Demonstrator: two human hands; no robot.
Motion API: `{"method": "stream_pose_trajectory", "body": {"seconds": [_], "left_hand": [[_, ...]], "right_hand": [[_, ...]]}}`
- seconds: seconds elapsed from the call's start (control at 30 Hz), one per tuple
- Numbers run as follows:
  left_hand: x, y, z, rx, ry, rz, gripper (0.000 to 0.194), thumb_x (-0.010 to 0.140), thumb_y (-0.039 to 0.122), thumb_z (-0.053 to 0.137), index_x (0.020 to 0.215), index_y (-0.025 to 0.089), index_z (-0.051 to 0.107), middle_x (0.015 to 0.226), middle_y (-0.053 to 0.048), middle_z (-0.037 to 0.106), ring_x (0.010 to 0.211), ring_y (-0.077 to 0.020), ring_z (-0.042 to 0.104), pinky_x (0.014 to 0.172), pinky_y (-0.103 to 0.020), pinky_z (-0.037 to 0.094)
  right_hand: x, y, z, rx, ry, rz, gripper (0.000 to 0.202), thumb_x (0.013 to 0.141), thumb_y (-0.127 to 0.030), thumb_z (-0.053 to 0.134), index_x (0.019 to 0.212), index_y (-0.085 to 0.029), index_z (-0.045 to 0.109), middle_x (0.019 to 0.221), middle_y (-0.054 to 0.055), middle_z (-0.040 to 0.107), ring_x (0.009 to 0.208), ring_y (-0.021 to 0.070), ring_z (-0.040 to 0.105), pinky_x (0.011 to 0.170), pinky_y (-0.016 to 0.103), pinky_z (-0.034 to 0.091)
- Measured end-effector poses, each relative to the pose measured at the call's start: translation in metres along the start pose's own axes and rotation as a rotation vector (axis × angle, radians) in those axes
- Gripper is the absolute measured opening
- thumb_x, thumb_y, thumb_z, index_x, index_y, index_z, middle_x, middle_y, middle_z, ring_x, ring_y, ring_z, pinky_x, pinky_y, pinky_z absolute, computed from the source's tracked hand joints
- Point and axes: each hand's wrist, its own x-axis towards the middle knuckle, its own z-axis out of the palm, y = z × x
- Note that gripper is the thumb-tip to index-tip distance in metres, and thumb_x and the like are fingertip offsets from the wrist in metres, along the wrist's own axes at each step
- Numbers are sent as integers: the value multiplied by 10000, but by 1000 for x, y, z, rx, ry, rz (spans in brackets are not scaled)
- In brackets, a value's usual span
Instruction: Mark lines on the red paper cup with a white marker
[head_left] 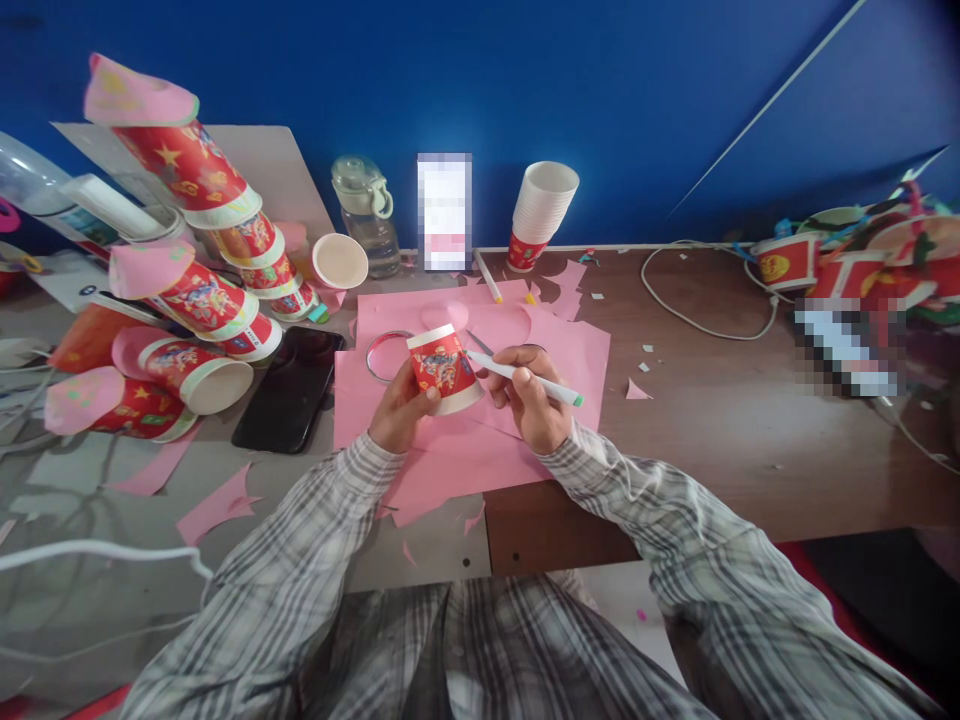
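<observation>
A red printed paper cup (pixel 444 368) is gripped in my left hand (pixel 401 410), slightly tilted above the pink paper (pixel 420 470). My right hand (pixel 536 400) is closed around a white marker with a green end (pixel 559 391). The marker's tip is close to the cup's right side; whether it touches I cannot tell. Behind the cup lie scissors (pixel 384 357), partly hidden by the cup and my hands. Another white marker (pixel 489 277) rests at the back of the pink paper.
Decorated cups with pink tops (pixel 187 160) are stacked at the left, near a black phone (pixel 289 390). Along the wall stand a water bottle (pixel 367 215), a lit phone (pixel 445 212) and stacked cups (pixel 541 220). A cable (pixel 660 290) and another phone (pixel 847 350) lie right.
</observation>
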Motion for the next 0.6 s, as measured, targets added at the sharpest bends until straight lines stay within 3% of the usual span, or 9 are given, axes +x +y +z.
{"method": "stream_pose_trajectory", "body": {"seconds": [0.6], "left_hand": [[2,9,4,-85,48,-18,545,606,388,744,1057,171,527,997,-69,608,951,-241,567,855,-391,475]], "right_hand": [[-7,-3,1,-44,-61,13,318,821,-458,476,899,-167,578,621,12,550,465,118,450,437,262,356]]}}
